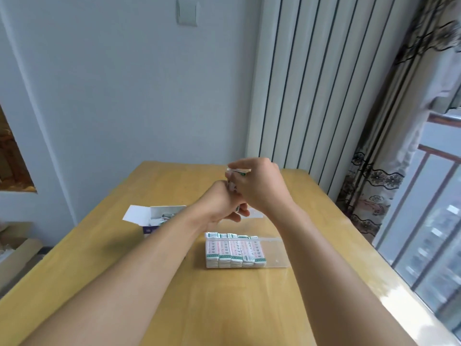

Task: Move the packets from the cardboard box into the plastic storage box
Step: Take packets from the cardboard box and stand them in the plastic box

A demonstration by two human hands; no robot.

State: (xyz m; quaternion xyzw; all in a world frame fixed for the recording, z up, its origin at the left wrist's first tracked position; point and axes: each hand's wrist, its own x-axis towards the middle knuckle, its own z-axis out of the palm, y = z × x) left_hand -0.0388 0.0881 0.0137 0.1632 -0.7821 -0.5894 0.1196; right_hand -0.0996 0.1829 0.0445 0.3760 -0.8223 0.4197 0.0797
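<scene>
The counter (pixel 174 308) fills the lower frame, my forearms crossing it toward the middle. The plastic storage box (pixel 274 253) sits just below centre, clear-walled, with a row of packets (pixel 234 249) stood on edge along its left side; the right part looks unfilled. The cardboard box (pixel 159 217) lies left of centre, flap open, with more packets inside.

My right hand (pixel 262 187) and left hand (pixel 222 207) meet above the far end of the storage box, each grip pinching a small bundle of packets (pixel 235 173). The bundle is blurred, so I cannot count it.

The risk, I judge: thin, slippery packets fanning out of my grip and scattering on the counter. Setting them down carelessly could topple the standing row.
</scene>
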